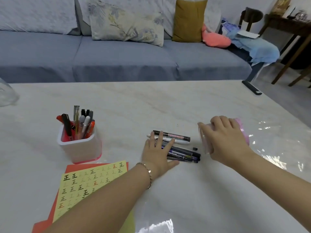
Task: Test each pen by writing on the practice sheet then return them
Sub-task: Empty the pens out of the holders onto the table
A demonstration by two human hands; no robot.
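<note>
While the left grip (pixel 158 152) lies flat with its fingers straight and slightly spread, it presses down on a cluster of loose pens near the middle of the tabletop (pixel 134 106). Farthest from the person in that cluster is a black whiteboard marker (pixel 176 136), with a white pen (pixel 180 141) just beside it and a bundle of dark pens (pixel 185 153) nearest the wrist. All of them lie roughly side by side, pointing right. A small black cap (pixel 195 148) sits on its own just off their right ends. A bracelet (pixel 149 172) circles the left wrist.

The right grip (pixel 225 140) is curled over a pink translucent cup (pixel 204 145), holding it from above. The cup is tipped onto its side, its mouth facing the pens and close to their tips.

At the left, a white pen holder with a pink base (pixel 79 147) stands upright, packed with red, black, grey and white pens. In front of it lies the yellow practice sheet (pixel 87 182), covered in rows of handwritten characters in black, red and fainter inks. It rests on an orange sheet (pixel 75 166), and the left forearm crosses its near corner.

Beyond the tabletop are a blue sofa (pixel 117 56) with a floral pillow (pixel 126 24) and a mustard cushion (pixel 189 21). A black remote (pixel 251 87) lies at the far right edge.
</note>
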